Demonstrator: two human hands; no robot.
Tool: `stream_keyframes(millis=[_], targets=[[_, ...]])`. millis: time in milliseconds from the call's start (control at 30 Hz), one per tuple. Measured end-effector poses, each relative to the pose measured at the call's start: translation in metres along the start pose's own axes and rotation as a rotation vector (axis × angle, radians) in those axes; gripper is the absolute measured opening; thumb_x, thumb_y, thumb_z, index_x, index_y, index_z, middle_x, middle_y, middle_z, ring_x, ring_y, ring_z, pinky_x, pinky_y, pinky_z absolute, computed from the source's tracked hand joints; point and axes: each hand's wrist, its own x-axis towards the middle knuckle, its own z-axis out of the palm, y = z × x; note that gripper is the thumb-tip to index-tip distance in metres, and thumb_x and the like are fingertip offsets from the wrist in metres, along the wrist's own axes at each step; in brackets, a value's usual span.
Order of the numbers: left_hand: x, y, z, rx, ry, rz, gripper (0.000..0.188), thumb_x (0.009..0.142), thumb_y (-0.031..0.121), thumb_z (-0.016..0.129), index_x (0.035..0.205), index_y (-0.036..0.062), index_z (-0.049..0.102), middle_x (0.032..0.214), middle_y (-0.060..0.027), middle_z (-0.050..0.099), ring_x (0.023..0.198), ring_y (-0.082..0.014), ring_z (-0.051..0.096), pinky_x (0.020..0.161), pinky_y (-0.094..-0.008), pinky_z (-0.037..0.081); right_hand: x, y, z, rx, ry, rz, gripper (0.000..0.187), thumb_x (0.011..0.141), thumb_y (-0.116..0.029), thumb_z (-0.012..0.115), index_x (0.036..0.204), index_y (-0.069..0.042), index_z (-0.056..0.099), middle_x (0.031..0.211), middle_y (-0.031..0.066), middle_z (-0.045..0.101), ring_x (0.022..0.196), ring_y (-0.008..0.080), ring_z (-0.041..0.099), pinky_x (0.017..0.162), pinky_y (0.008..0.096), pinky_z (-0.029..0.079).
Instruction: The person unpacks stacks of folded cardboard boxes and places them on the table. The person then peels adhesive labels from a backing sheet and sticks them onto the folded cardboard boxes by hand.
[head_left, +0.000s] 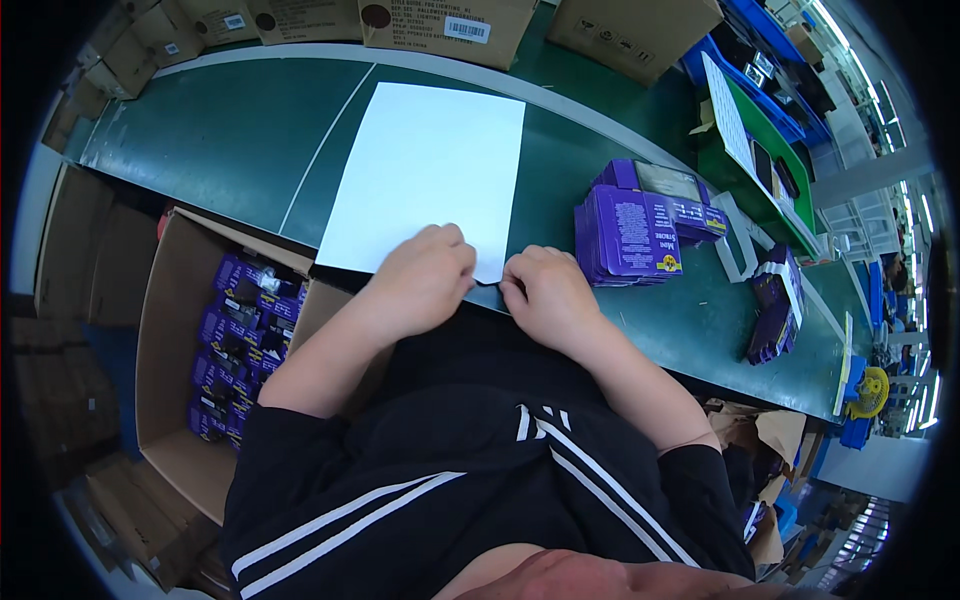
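Observation:
A large white sheet [430, 165] lies flat on the green table [230, 130] in front of me. On its near edge rests my left hand [425, 278], its fingers curled and closed. My right hand [548, 293] is closed beside the sheet's near right corner, thumb against the bent fingers. The two hands almost meet there. Whatever either one pinches is hidden by the fingers. To the right of my right hand stands a stack of folded purple printed cartons [628, 232].
An open cardboard box [165, 340] of purple packages [235, 345] stands left, below table level. More purple cartons [772, 310] lie at the right, held by a white band. A green bin [745, 185] stands far right. Cardboard boxes [430, 35] line the back edge.

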Motion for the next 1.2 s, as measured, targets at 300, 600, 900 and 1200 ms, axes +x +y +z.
stream_keyframes(millis=[300, 600, 900, 1200], targets=[[0.000, 0.007, 0.008, -0.016, 0.023, 0.082, 0.007, 0.086, 0.009, 0.063, 0.084, 0.0023, 0.063, 0.092, -0.0117, 0.056, 0.086, -0.0283, 0.055, 0.078, -0.0355, 0.048, -0.001, 0.003, 0.009, -0.094, 0.061, -0.086, 0.004, 0.085, -0.011, 0.065, 0.086, -0.009, 0.062, 0.079, 0.0070, 0.060, 0.078, 0.0259, 0.056, 0.081, 0.0357, 0.043], [-0.004, -0.001, 0.019, 0.009, 0.155, 0.239, 0.007, 0.085, 0.011, 0.063, 0.084, 0.0038, 0.061, 0.090, -0.0122, 0.055, 0.081, -0.0273, 0.054, 0.073, -0.0359, 0.048, 0.001, 0.007, 0.011, -0.091, 0.068, -0.148, 0.006, 0.084, -0.012, 0.066, 0.080, -0.010, 0.061, 0.079, 0.0069, 0.059, 0.079, 0.0259, 0.055, 0.081, 0.0353, 0.042], [0.000, 0.013, 0.028, 0.124, 0.129, 0.112, 0.007, 0.080, 0.007, 0.063, 0.084, 0.0037, 0.060, 0.089, -0.0125, 0.054, 0.074, -0.0276, 0.053, 0.068, -0.0376, 0.047, 0.006, -0.003, 0.013, -0.155, 0.015, -0.007, 0.006, 0.082, -0.011, 0.064, 0.078, -0.007, 0.062, 0.079, 0.0097, 0.062, 0.078, 0.0280, 0.057, 0.079, 0.0380, 0.044], [0.007, 0.000, 0.018, 0.020, 0.034, 0.074, 0.008, 0.086, 0.010, 0.062, 0.088, 0.0026, 0.062, 0.091, -0.0135, 0.055, 0.078, -0.0295, 0.057, 0.070, -0.0383, 0.050, 0.016, -0.002, 0.009, -0.177, -0.080, 0.084, 0.010, 0.085, -0.012, 0.061, 0.079, -0.004, 0.062, 0.085, 0.0145, 0.066, 0.082, 0.0339, 0.061, 0.077, 0.0422, 0.048]])
